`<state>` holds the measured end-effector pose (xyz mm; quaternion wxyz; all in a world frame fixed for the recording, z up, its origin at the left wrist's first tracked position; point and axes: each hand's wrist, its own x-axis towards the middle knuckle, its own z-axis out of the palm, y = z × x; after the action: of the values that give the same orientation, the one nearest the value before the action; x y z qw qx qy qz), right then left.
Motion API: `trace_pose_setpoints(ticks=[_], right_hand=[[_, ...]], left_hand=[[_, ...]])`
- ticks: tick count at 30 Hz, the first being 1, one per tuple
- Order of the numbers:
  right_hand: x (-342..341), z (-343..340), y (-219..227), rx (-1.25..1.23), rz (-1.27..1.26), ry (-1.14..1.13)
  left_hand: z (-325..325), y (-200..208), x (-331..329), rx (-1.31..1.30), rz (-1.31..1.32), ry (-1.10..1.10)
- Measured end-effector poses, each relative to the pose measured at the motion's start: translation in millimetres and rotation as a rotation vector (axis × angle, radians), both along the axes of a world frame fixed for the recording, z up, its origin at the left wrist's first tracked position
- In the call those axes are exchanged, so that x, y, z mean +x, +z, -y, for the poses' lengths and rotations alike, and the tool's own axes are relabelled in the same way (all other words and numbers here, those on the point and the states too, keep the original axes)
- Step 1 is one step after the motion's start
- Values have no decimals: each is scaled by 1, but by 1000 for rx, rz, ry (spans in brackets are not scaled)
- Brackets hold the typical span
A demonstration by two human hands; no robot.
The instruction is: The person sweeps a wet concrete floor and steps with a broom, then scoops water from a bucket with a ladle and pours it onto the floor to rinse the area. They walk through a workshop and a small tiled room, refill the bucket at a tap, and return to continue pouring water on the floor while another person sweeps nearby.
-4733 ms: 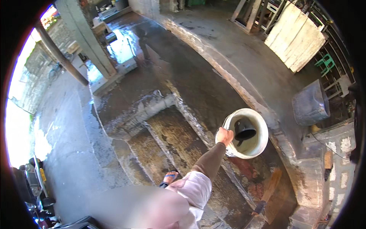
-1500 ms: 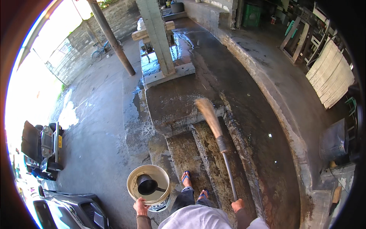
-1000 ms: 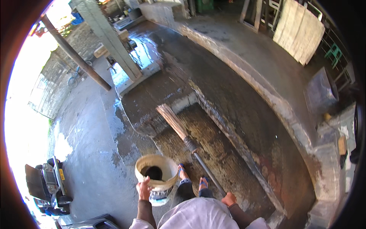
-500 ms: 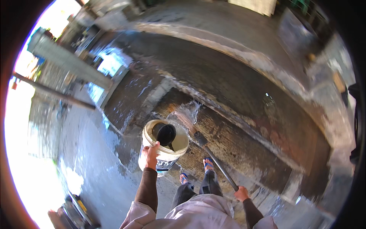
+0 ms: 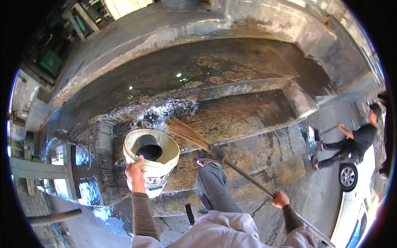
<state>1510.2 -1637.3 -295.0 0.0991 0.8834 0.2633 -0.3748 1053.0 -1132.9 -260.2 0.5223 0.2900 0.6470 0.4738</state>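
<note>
My left hand point(image 5: 135, 172) is closed on the rim of a white plastic bucket point(image 5: 157, 180), which hangs tilted in front of me. Inside it sits a black dipper point(image 5: 149, 148); whether my fingers also touch it is hidden. My right hand point(image 5: 281, 200) grips the long handle of a broom point(image 5: 188, 132), whose straw bristles reach down to the wet step. Splashing water point(image 5: 159, 115) spreads over the step beside the bristle tips, just beyond the bucket.
A wet concrete step point(image 5: 248, 111) and a ledge run across ahead of me. Low walls point(image 5: 264, 25) rise behind them. On the right, another person point(image 5: 359, 140) stands near a car wheel point(image 5: 348, 177). A post point(image 5: 39, 168) and puddles are at the left.
My view has turned to the right, bringing the other person and the car into sight. The broom's bristles have moved out from behind the water, and fresh water splashes on the step.
</note>
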Motion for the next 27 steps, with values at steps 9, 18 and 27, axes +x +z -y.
trace_pose_setpoints(ticks=[9,18,27], right_hand=[[-97,169,-30,54,7,-840],[-189,151,-92,251,-241,-815],[-104,243,-44,-80,37,-917]], left_hand=[[32,-9,20,-142,113,-149],[105,-68,40,-349,62,-215],[168,-108,-9,-484,-13,-202]])
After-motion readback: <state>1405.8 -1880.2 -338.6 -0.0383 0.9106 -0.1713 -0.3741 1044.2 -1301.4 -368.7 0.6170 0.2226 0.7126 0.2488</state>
